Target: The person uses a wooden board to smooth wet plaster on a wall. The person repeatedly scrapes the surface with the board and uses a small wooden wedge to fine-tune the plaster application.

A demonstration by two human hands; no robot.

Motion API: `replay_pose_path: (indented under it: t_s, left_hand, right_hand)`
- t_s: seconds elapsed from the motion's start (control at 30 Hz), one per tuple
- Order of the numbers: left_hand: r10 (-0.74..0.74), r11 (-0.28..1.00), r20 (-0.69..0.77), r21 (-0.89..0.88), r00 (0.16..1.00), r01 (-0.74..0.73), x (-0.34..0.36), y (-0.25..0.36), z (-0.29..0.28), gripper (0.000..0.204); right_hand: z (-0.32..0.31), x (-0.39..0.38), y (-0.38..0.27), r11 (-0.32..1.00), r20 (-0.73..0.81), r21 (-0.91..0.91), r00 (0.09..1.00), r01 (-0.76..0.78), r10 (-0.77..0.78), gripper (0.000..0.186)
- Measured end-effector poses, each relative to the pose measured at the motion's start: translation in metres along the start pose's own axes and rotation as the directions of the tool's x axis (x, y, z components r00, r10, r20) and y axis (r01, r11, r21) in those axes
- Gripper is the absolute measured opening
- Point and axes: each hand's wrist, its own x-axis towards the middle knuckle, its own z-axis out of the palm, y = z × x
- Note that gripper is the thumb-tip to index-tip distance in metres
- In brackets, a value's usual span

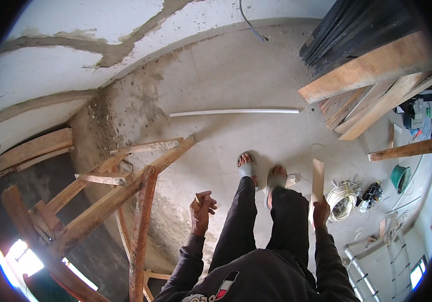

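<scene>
Dark sweatshirt [276,277], printed on the chest, fills the head view at 6 o'clock, nearest the camera. Dark trousers [233,216] extend from it toward the centre, ending at two sandalled feet [246,165] on the dusty floor [211,146].

Left hand [202,212]: at 6 o'clock, raised left of the legs, fingers bent, with a small slim item [197,198] apparently pinched between them; its kind cannot be told. Right hand [320,213]: at 4 o'clock, fingers closed around the lower end of a short wooden board [317,178]. Board extends from the grip toward 3 o'clock, its far end pointing away from the body.

Surroundings: rough timber frame [102,216] at 8 o'clock, near the left hand but apart from it. White strip [234,112] lying on the floor at 12 o'clock. Stacked planks [377,100] at 2 o'clock, with dark panels [347,38] just beyond. Coiled pale cable [333,199] at 4 o'clock, near the right hand; green bucket [401,177] further out, tilted. Ladder [361,274] at 4 to 5 o'clock. White wall [75,70], bearing grey patched channels, at 10 to 11 o'clock
</scene>
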Motion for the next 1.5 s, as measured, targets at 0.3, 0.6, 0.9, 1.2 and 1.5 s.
replay_pose_path:
  t_s: [0.3,0.6,0.9,1.2,1.5]
  left_hand:
    - [0.053,0.998,0.073,-0.045,0.996,-0.05,0.031,0.08,0.094,0.029]
    - [0.029,0.999,0.209,0.035,0.978,-0.037,0.05,0.132,0.172,0.025]
    - [0.106,0.987,0.299,0.086,0.948,-0.138,0.143,0.109,0.218,0.025]
    - [0.139,0.924,0.3,0.304,0.944,-0.232,0.194,0.106,0.196,0.023]
    - [0.199,0.931,0.342,0.228,0.918,-0.286,0.215,0.131,0.194,0.023]
  right_hand:
    - [-0.011,0.13,-0.084,0.975,0.064,0.056,0.974,0.215,-0.218,0.037]
    - [0.021,0.266,-0.182,0.887,-0.049,0.115,0.894,0.448,-0.445,0.031]
    - [0.096,0.38,-0.266,0.946,-0.208,0.242,0.964,0.215,-0.166,0.036]
    - [0.134,0.456,-0.302,0.99,-0.361,-0.085,0.923,0.111,-0.135,0.026]
    - [0.176,0.482,-0.325,0.955,-0.363,0.113,0.906,0.275,-0.218,0.026]
